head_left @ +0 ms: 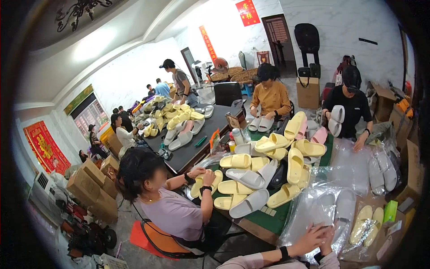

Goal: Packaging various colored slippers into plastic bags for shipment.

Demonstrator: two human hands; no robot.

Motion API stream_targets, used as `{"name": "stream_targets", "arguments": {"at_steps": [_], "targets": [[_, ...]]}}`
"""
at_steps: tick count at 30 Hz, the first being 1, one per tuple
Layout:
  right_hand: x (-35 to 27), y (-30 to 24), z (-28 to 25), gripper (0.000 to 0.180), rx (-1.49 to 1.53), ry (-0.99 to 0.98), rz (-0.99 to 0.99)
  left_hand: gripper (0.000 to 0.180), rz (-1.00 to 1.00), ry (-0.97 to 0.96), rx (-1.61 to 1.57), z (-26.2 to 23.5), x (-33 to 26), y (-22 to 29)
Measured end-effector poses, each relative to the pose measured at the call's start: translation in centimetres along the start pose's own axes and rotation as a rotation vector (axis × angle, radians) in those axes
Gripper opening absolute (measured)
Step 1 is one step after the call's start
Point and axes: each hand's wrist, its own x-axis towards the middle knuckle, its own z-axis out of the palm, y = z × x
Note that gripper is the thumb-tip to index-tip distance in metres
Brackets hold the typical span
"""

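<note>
At the lower right, my left hand (308, 240) and my right hand (328, 241) are close together at the near edge of a clear plastic bag (299, 220). The left fingers are bent and pinch at the film; the right hand's fingers are partly hidden behind them. Grey slippers (345, 204) lie in or under the clear film just beyond my hands; the glare hides which. To their right, a pair of pale yellow slippers (360, 225) lies in clear plastic, beside a small bright green box (390, 210).
A heap of yellow and grey slippers (246, 178) covers the green-topped table. A person in a lilac shirt (179, 210) sits at its left side, handling yellow slippers. Across it, people in orange (271, 97) and black (345, 110) handle grey slippers. Cardboard boxes (410, 175) stand at right.
</note>
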Motion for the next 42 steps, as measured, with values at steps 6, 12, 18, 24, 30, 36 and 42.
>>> {"name": "stream_targets", "arguments": {"at_steps": [6, 12, 18, 24, 30, 36, 42], "targets": [[2.2, -2.9, 10.5, 0.035, -0.593, 0.190, -0.129, 0.017, 0.223, -0.113, -0.291, -1.6, -0.1, 2.5], [2.7, -6.2, 8.4, 0.037, -1.226, 0.448, -0.309, 0.052, 0.139, -0.189, 0.094, -3.6, -1.7, 1.7], [1.9, -7.9, 11.2, 0.036, -0.983, 0.446, -0.009, 0.074, -0.569, 0.241, -0.393, 0.3, -4.4, -3.1], [2.8, -7.4, 11.2, 0.037, -1.248, 0.476, -0.359, 0.082, -0.435, 0.050, -0.718, 0.7, -5.7, -3.9], [4.4, -6.8, 11.2, 0.033, -1.337, 0.634, -0.360, 0.026, -0.397, -0.530, -0.564, -4.1, -6.0, -2.8], [4.0, -8.0, 9.1, 0.026, -1.560, 0.252, -0.215, 0.023, -0.101, -0.594, -0.614, -6.1, -5.3, -2.2], [0.0, -11.8, 12.0, 0.033, -1.421, -0.134, -0.178, 0.039, -0.399, -0.382, -1.304, -0.8, -5.2, -6.1]]}}
